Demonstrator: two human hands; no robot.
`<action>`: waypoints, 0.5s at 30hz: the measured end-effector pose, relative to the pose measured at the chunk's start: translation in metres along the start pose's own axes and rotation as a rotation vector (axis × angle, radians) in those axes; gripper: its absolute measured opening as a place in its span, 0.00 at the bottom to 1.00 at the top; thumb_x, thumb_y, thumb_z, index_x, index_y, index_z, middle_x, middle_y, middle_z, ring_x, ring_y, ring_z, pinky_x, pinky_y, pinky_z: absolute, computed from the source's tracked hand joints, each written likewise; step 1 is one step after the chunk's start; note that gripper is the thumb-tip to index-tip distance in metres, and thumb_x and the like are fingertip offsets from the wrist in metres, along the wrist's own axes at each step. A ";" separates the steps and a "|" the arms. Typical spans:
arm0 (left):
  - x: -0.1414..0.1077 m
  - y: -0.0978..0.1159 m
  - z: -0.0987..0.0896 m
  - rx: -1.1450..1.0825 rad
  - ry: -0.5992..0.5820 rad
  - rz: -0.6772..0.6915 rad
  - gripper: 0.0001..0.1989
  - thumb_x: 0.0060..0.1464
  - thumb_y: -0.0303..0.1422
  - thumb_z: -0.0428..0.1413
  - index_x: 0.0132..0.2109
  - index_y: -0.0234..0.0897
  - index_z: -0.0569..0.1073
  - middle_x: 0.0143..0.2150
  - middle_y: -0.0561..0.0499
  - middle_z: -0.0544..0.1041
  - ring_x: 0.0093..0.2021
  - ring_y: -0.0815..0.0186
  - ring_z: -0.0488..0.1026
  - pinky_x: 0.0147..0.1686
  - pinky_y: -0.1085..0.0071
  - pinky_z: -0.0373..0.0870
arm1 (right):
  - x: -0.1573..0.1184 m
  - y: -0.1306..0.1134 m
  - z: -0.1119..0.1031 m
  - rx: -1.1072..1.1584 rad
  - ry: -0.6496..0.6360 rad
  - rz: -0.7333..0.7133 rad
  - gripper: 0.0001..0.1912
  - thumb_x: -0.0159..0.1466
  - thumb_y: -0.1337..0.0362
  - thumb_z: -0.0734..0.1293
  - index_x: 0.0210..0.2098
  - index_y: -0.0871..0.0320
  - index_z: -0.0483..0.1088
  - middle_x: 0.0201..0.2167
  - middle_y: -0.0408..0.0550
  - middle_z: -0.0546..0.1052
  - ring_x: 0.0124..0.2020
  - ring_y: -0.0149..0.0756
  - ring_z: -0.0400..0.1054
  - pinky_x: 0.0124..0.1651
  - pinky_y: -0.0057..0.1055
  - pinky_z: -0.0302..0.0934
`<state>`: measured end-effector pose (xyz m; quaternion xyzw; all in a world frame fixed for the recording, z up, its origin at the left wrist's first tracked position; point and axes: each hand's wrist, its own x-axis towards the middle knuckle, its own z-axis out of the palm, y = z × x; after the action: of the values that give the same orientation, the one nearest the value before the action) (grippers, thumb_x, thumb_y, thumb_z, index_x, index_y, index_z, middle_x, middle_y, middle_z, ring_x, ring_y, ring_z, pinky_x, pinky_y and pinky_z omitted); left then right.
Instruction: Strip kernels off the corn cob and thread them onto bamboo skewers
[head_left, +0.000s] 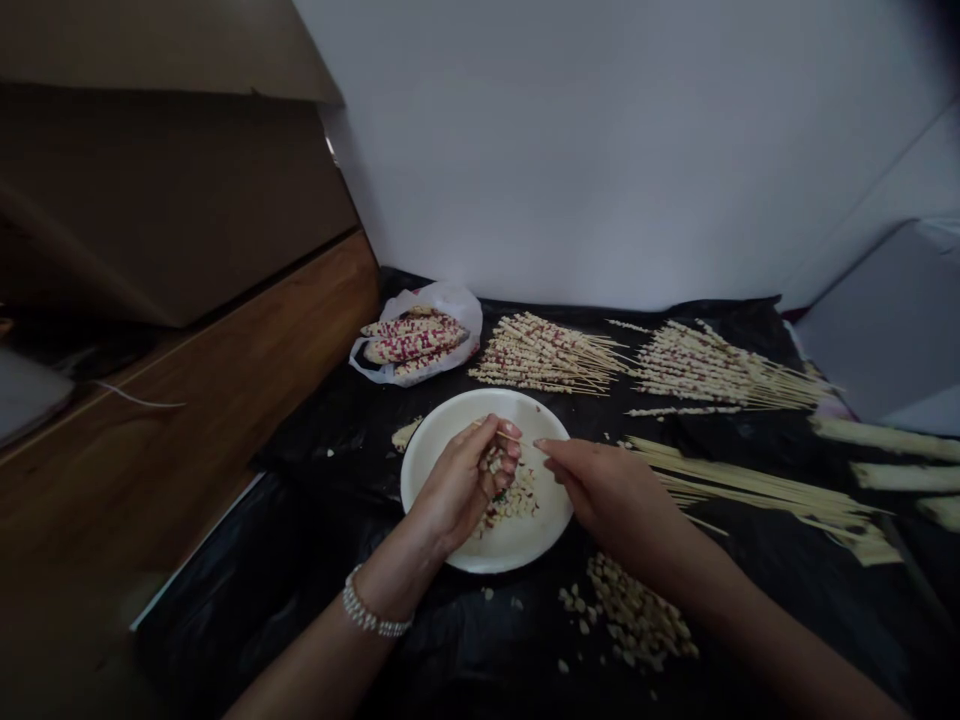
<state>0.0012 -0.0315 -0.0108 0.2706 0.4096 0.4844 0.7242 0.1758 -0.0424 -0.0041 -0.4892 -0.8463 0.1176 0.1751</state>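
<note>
Black plastic sheeting [255, 560] underlies the whole arrangement, presumably to catch strays. Nearest, toward its near edge and right of centre, lies a heap of loose kernels [641, 610], partly under the right forearm. Just beyond, a white bowl [429, 465] holds further kernels [517, 500]; both hands work over it, most likely so that dropped pieces fall inside. Thumb and forefinger of the left hand [471, 478] pinch a thin stick [526, 443], the other fingers curled round a small reserve of kernels. Fingers of the right hand [592, 480] pinch the stick's right end; whether a kernel sits between them is too small to tell. Bare sticks [750, 480] fan toward the right edge, seemingly for easy reach, near pale stripped cobs [892, 440]. Along the far edge rest two piles of threaded sticks [540, 355], bare ends pointing right, perhaps as handles; a bag of speckled cobs [416, 345] occupies the far left corner, against a white wall [600, 150].
</note>
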 end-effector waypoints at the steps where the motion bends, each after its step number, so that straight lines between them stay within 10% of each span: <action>1: -0.001 0.001 -0.003 0.083 -0.025 0.011 0.13 0.57 0.40 0.57 0.41 0.34 0.76 0.31 0.48 0.77 0.31 0.69 0.72 0.31 0.76 0.68 | -0.001 0.005 0.002 0.012 0.000 0.020 0.13 0.67 0.71 0.57 0.42 0.58 0.73 0.36 0.50 0.79 0.39 0.39 0.74 0.40 0.33 0.62; 5: -0.001 0.001 -0.018 0.581 -0.149 0.087 0.19 0.61 0.41 0.52 0.55 0.38 0.74 0.47 0.43 0.81 0.56 0.56 0.70 0.55 0.61 0.64 | -0.008 0.025 0.007 -0.044 0.052 0.110 0.14 0.67 0.68 0.56 0.41 0.57 0.73 0.37 0.50 0.79 0.36 0.38 0.73 0.35 0.31 0.59; 15: 0.010 -0.029 -0.031 1.443 -0.467 0.448 0.20 0.60 0.27 0.48 0.57 0.42 0.72 0.58 0.44 0.74 0.58 0.56 0.69 0.58 0.55 0.62 | -0.010 0.035 0.031 -0.026 0.073 0.125 0.15 0.67 0.63 0.57 0.36 0.55 0.74 0.31 0.49 0.80 0.32 0.37 0.73 0.32 0.30 0.57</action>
<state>-0.0093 -0.0337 -0.0526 0.8441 0.3960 0.1639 0.3222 0.1954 -0.0346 -0.0476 -0.5473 -0.8086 0.0992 0.1917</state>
